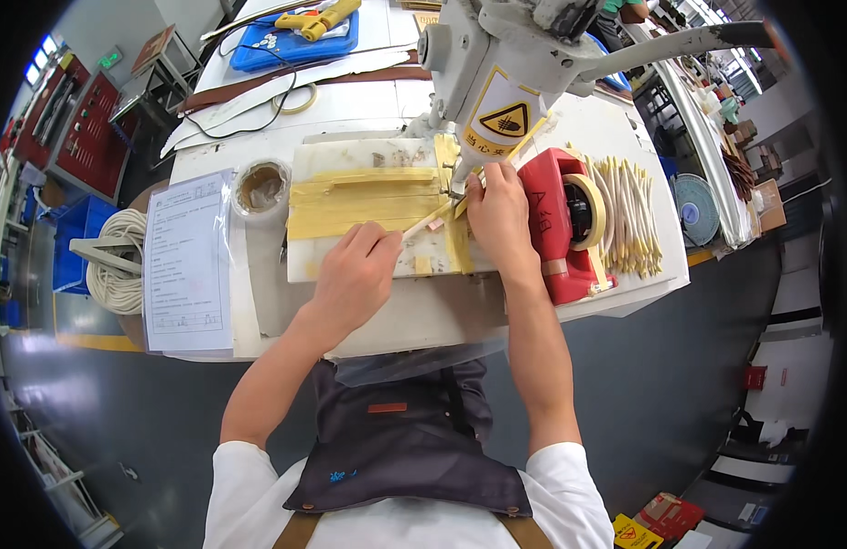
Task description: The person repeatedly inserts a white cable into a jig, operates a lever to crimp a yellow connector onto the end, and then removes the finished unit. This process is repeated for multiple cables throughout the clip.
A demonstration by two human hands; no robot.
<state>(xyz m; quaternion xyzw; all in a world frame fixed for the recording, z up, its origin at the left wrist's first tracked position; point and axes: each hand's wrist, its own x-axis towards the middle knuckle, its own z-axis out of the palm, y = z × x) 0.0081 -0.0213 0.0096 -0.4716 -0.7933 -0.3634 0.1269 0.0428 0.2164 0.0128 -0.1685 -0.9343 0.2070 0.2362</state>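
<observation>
My left hand (357, 274) is closed on one end of a thin cream cord (416, 227), over the front of a white board (304, 261) partly covered with yellow tape (336, 222). The cord slants up to the right, toward the tip of a grey machine head (464, 50). Right beside that tip, my right hand (498, 215) pinches at the cord's far end; its fingers hide what exactly lies between them. A small pinkish piece (434, 223) shows along the cord.
To the right stand a red tape dispenser (544, 242) and a bundle of cords with yellow ends (629, 220). A tape roll (260, 190), a printed sheet (187, 265) and coiled cord (121, 265) lie left. Behind is a blue tray (295, 46) holding a yellow tool.
</observation>
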